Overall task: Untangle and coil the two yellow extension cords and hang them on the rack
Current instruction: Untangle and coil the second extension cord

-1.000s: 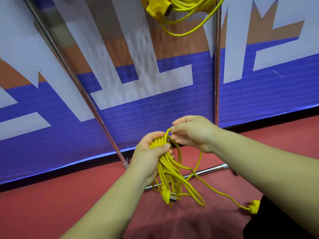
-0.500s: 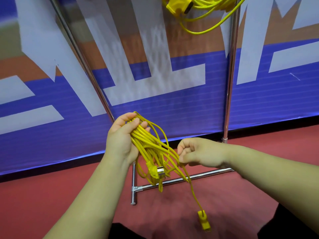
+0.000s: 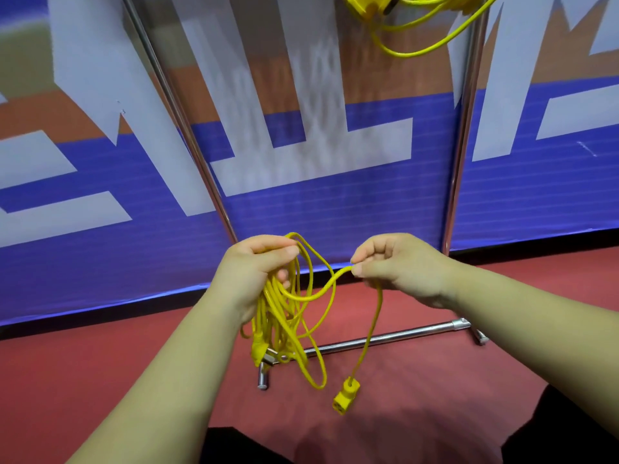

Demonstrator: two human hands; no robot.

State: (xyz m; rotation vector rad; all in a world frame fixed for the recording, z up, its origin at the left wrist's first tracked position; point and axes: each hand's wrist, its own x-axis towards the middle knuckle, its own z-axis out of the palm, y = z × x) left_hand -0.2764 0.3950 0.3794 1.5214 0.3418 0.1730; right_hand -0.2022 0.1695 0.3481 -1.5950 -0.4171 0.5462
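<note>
Gripping one coiled yellow cord [image 3: 278,316] in the left hand [image 3: 248,276], pinching its loose strand with the right hand [image 3: 402,266], with a second yellow cord [image 3: 365,6] draped atop the single steel rack [image 3: 465,128].

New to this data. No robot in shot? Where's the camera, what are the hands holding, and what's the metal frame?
There is no robot. A person works bare-handed, and the single picture comes from a wide-angle camera worn on the head, looking forward and down. The left hand grips a bundle of loops of a yellow extension cord. The right hand pinches one strand of the same cord. Below it the socket end dangles over the red floor, and the plug end hangs among the loops. The metal tubes are the rack, which stands before a blue and white banner. A second yellow cord hangs near its top.
</note>
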